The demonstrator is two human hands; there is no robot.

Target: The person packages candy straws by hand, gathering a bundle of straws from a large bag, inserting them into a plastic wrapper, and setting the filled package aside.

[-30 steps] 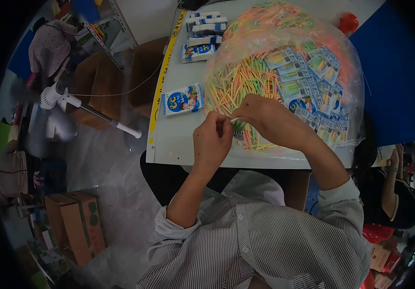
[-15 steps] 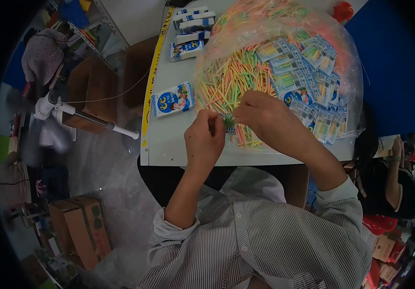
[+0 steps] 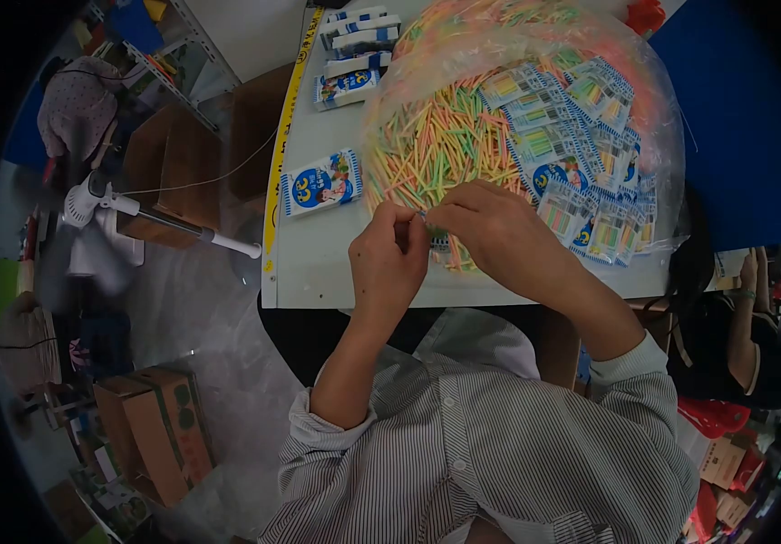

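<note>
My left hand [image 3: 392,249] is closed, thumb and fingers pinched together in front of the pile of thin coloured sticks [image 3: 445,136]. Opposite it, nearly touching, my right hand [image 3: 490,231] pinches too. Between them a bit of a small plastic packet [image 3: 440,242] with a blue-striped edge shows; the fingers hide most of it. The sticks, pink, yellow and green, lie in a large clear plastic bag [image 3: 671,172]. On the bag's right part rest several flat clear packets [image 3: 544,140] with blue print and sticks inside.
A blue-and-white printed packet [image 3: 322,183] lies left of the bag on the white table [image 3: 295,263]. Behind it several similar packets [image 3: 348,86] form a row. A white fan [image 3: 91,204] and a cardboard box [image 3: 159,435] stand at left. Another person's arm [image 3: 746,317] is at right.
My hands have come closer together, and the green bit seen between the fingertips is now out of sight. The view has shifted slightly.
</note>
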